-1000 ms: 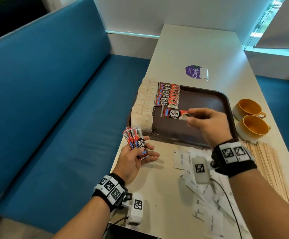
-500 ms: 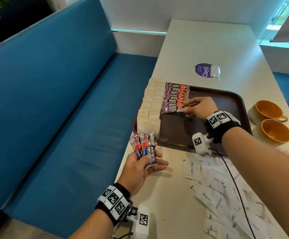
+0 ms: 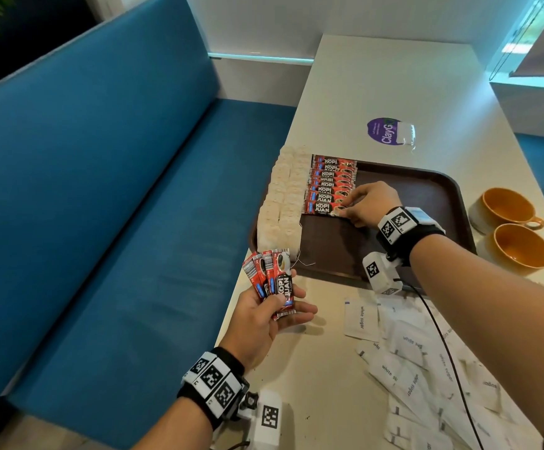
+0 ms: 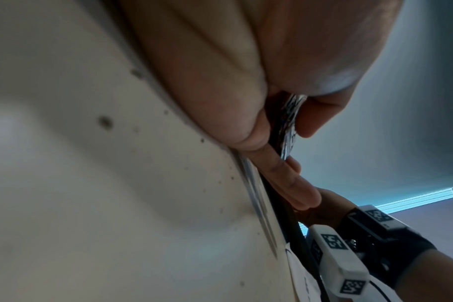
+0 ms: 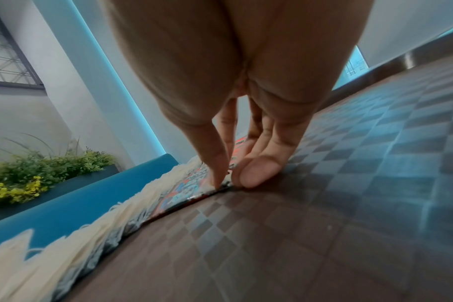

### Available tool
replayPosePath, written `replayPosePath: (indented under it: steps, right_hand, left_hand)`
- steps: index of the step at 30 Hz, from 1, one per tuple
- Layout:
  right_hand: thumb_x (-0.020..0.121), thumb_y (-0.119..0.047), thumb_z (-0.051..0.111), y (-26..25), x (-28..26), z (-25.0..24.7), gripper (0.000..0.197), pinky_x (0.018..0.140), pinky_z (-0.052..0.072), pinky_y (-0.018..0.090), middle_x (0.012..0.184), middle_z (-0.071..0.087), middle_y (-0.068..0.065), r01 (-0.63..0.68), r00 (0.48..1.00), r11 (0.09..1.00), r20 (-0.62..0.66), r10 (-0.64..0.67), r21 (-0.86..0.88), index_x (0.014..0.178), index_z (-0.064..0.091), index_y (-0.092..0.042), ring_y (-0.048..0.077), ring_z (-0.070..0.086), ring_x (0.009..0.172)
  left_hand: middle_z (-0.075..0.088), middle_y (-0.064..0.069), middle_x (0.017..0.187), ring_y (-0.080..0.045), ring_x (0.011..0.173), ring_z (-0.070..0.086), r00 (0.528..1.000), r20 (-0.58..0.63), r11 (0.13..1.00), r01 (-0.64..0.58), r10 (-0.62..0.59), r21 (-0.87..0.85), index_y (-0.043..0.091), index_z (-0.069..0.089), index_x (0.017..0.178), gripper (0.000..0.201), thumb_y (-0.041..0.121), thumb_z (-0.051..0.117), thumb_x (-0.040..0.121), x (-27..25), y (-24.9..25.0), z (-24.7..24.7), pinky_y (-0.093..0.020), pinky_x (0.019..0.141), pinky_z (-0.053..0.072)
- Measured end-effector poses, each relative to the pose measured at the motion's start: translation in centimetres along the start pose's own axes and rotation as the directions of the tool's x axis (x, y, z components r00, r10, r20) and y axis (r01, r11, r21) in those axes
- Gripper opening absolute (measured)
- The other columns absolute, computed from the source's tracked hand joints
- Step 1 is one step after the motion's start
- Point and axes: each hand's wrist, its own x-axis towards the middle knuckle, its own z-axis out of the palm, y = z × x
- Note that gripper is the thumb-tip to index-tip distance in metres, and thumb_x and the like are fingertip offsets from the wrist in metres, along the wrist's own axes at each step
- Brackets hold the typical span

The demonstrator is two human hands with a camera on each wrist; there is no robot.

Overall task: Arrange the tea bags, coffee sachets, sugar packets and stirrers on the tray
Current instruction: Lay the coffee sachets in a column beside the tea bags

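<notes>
A dark brown tray [image 3: 426, 196] holds two columns of tea bags [image 3: 283, 203] along its left side and a row of red coffee sachets [image 3: 332, 177] beside them. My right hand [image 3: 345, 212] pinches the right end of the nearest sachet [image 3: 321, 208], which lies flat on the tray at the row's near end. In the right wrist view the index fingertip [image 5: 217, 179] presses on that sachet [image 5: 194, 194]. My left hand [image 3: 280, 303] grips a fan of several coffee sachets [image 3: 273, 274] above the table's left edge. White sugar packets [image 3: 410, 358] lie scattered on the table in front of the tray.
Two orange cups [image 3: 504, 207] [image 3: 520, 246] stand right of the tray. A purple round sticker [image 3: 384, 131] is on the table behind the tray. A blue bench [image 3: 134, 222] runs along the table's left edge. A wrist camera cable crosses the sugar packets.
My right hand carried one sachet from above the tray's middle to the near end of the row and laid it down. My left hand stayed put with its fan.
</notes>
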Motion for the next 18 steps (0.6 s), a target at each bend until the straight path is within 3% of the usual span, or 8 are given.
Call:
replayPosePath:
  steps: [8, 12, 15, 18]
  right_hand:
    - [0.077, -0.008, 0.088, -0.2, 0.0, -0.3, 0.015, 0.061, 0.062, 0.029, 0.086, 0.077, 0.01, -0.048, 0.999, 0.999, 0.007, 0.048, 0.018, 0.086, 0.075, -0.009, 0.02, 0.074, 0.073]
    - [0.083, -0.015, 0.084, -0.6, -0.5, -0.8, 0.011, 0.066, 0.064, 0.035, 0.09, 0.076, 0.013, -0.057, 0.998, 0.997, 0.028, 0.055, 0.059, 0.087, 0.073, -0.012, 0.022, 0.072, 0.073]
    - [0.086, -0.019, 0.081, -1.2, -2.0, -1.5, 0.008, 0.075, 0.065, 0.041, 0.085, 0.075, 0.007, 0.056, 0.998, 0.998, -0.016, -0.055, 0.041, 0.086, 0.074, -0.016, 0.019, 0.072, 0.069]
    - [0.089, -0.017, 0.076, -2.5, -5.9, -1.9, 0.004, 0.072, 0.063, 0.034, 0.088, 0.073, 0.007, 0.167, 0.986, 0.98, -0.006, -0.167, 0.11, 0.091, 0.074, -0.018, 0.016, 0.069, 0.063]
  left_hand:
    - [0.069, -0.023, 0.112, -0.051, 0.103, 0.069, 1.0, 0.017, 1.0, 0.007, -0.007, -0.017, 0.0, 0.055, 0.132, 0.033, -0.003, 0.043, 0.102, 0.0, 0.0, 0.0, -0.055, 0.093, 0.058]
    - [0.07, -0.024, 0.111, -0.05, 0.102, 0.07, 1.0, 0.008, 1.0, 0.012, -0.012, 0.005, -0.001, 0.058, 0.127, 0.032, -0.008, 0.038, 0.103, 0.0, 0.1, 0.1, -0.056, 0.093, 0.058]
    - [0.072, -0.025, 0.11, -0.049, 0.103, 0.071, 1.0, -0.013, 0.999, 0.012, -0.011, 0.046, -0.001, 0.063, 0.116, 0.028, -0.007, 0.038, 0.104, 0.0, 0.0, 0.3, -0.061, 0.098, 0.053]
    - [0.073, -0.024, 0.114, -0.047, 0.104, 0.071, 1.0, -0.001, 0.997, 0.002, -0.002, 0.076, 0.0, 0.066, 0.115, 0.028, -0.006, 0.041, 0.105, 0.0, 0.0, 0.4, -0.06, 0.096, 0.053]
